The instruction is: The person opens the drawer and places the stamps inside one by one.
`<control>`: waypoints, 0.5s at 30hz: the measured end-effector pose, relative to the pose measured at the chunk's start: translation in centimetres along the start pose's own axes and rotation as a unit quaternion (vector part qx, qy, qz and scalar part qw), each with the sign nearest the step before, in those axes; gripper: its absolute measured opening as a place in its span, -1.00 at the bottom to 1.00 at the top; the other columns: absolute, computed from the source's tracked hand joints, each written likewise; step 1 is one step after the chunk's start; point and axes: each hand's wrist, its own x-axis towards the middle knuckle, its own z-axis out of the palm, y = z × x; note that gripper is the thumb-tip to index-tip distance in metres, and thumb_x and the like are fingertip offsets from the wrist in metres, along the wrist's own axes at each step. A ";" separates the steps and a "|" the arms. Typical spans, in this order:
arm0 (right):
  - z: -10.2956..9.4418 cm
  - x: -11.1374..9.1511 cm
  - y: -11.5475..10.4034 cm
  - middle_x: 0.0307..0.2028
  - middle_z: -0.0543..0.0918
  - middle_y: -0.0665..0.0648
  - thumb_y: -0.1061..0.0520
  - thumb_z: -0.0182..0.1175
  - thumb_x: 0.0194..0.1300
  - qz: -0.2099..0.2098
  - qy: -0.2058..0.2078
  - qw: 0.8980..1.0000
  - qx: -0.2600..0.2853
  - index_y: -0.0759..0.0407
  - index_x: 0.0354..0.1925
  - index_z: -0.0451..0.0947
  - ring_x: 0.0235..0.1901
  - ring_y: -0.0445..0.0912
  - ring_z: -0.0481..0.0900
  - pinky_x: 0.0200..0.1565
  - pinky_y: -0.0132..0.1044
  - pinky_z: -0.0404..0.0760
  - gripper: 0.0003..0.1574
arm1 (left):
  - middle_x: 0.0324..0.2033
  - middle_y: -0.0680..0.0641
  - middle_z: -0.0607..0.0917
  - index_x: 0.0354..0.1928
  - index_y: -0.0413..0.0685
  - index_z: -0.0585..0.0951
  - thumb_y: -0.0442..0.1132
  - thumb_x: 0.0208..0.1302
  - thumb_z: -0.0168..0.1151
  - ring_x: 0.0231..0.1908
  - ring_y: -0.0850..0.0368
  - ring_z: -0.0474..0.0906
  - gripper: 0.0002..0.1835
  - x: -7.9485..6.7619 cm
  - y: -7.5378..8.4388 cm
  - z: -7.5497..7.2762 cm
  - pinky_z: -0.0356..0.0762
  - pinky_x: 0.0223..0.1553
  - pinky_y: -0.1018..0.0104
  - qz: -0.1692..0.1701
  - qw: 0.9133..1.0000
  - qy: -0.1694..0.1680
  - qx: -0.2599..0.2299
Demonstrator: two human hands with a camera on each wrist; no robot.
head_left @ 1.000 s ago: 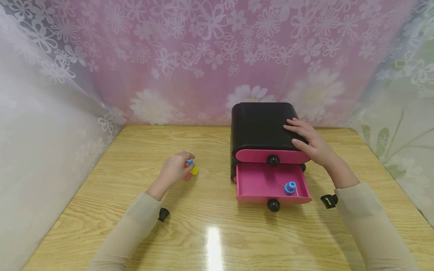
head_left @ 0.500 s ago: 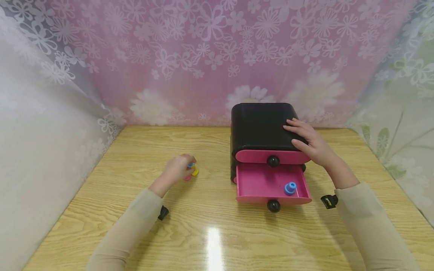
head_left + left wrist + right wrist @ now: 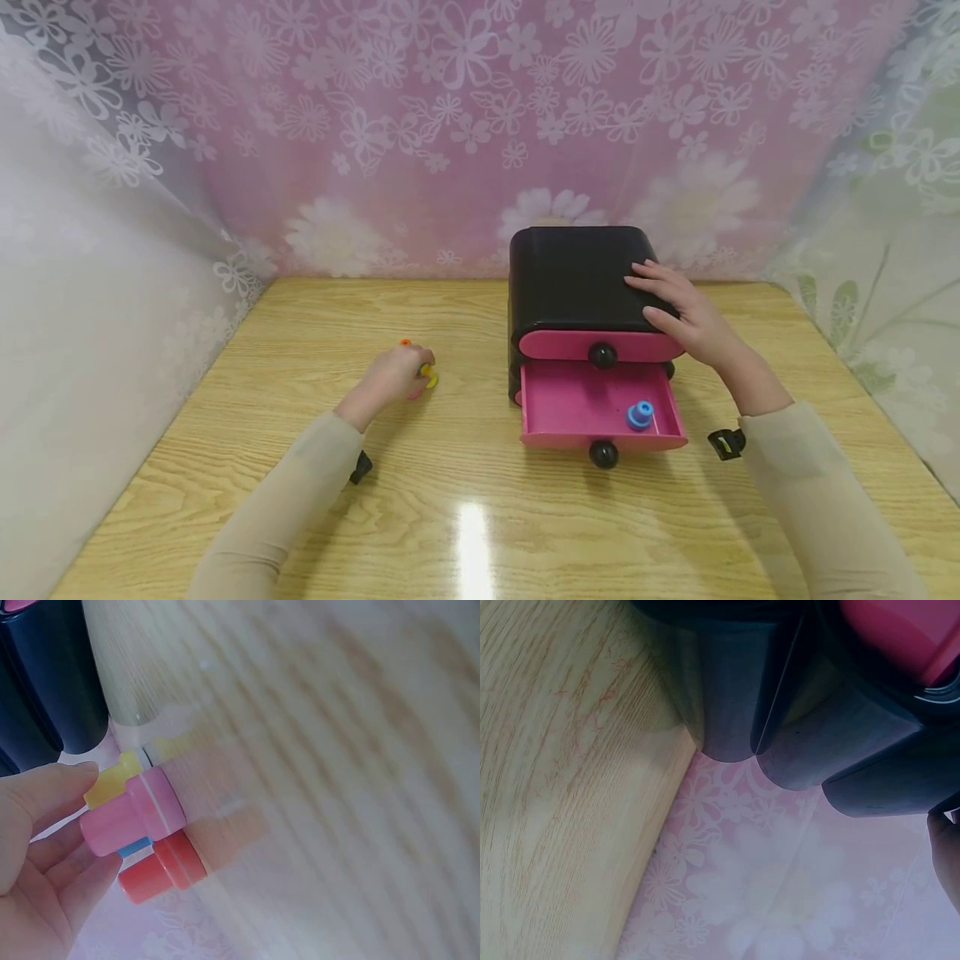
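My left hand (image 3: 393, 372) reaches down over a small cluster of stepped plastic pieces like toy stamps. In the left wrist view its thumb meets the top of the yellow piece (image 3: 112, 784), and its fingers lie behind the pink piece (image 3: 131, 816). A sliver of the blue piece (image 3: 136, 847) shows behind the pink one, beside the red-orange piece (image 3: 161, 868). Whether the hand grips one is unclear. My right hand (image 3: 690, 321) rests, fingers spread, on the top right of the black drawer box (image 3: 581, 279). Inside its pulled-out pink drawer (image 3: 570, 400) stands another blue piece (image 3: 640, 415).
The upper pink drawer (image 3: 558, 345) is closed and has a black knob (image 3: 602, 356). Another black knob (image 3: 603, 454) sits on the pulled-out drawer's front. A flowered cloth (image 3: 420, 167) hangs behind the wooden table (image 3: 457, 475).
My left hand has shifted slightly right and lower over the pieces. Blue showed by its fingers earlier; now yellow shows there, and orange appears behind the hand. My right hand stays put.
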 end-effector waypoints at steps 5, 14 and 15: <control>0.0 0.1 -0.1 0.13 0.17 0.54 0.35 -0.05 0.19 -0.002 0.002 1.000 0.002 0.59 0.06 0.26 0.18 0.40 -0.08 0.12 0.26 -0.15 -0.53 | -0.25 -0.12 0.61 -0.15 -0.23 0.56 -0.34 0.02 0.27 -0.52 0.20 0.40 -0.71 0.1 -0.1 0.2 0.43 -0.45 0.35 0.006 1.000 -0.007 -0.005; 0.0 0.1 0.0 0.14 0.16 0.53 0.34 -0.04 0.19 0.006 -0.002 1.000 0.005 0.57 0.07 0.26 0.19 0.39 -0.09 0.11 0.28 -0.15 -0.52 | -0.21 -0.12 0.61 -0.14 -0.23 0.56 -0.39 0.04 0.24 -0.43 0.19 0.44 -0.73 0.0 0.1 0.1 0.46 -0.39 0.35 0.006 1.000 -0.004 -0.001; 0.0 0.0 0.1 0.14 0.16 0.52 0.34 -0.04 0.20 0.007 -0.003 1.000 0.005 0.57 0.07 0.26 0.19 0.38 -0.09 0.11 0.28 -0.15 -0.52 | -0.21 -0.12 0.61 -0.14 -0.23 0.56 -0.39 0.04 0.24 -0.43 0.19 0.44 -0.73 0.0 0.1 0.1 0.46 -0.39 0.35 0.006 1.000 -0.004 0.000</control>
